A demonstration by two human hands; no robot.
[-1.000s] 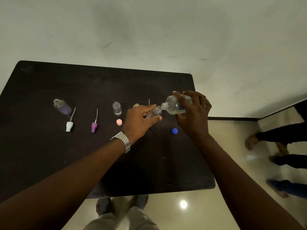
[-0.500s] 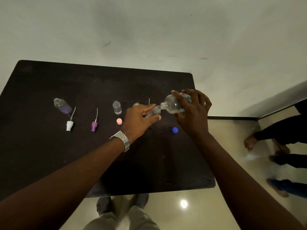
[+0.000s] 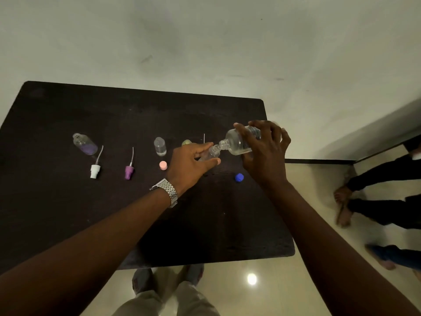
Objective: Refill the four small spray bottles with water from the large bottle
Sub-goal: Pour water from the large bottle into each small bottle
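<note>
My right hand [image 3: 264,153] grips the large clear bottle [image 3: 239,142], tipped leftward so that its open neck meets the mouth of a small clear spray bottle [image 3: 213,152]. My left hand [image 3: 190,165] holds that small bottle tilted above the dark table [image 3: 68,213]. Another small bottle [image 3: 84,144] with a purple tint at its base stands open at the far left. A third small clear bottle [image 3: 160,146] stands upright in the middle. My left hand mostly hides a greenish piece [image 3: 186,142].
On the table lie a white spray head [image 3: 94,171] and a purple spray head [image 3: 129,171], each with a dip tube, a pink cap [image 3: 163,165] and a blue cap [image 3: 239,177]. Other people's legs and feet [image 3: 364,201] stand on the floor at the right.
The large bottle has tipped a little further and shifted slightly upward with my right hand. My left hand keeps the small bottle at its mouth. The feet at the right have shifted.
</note>
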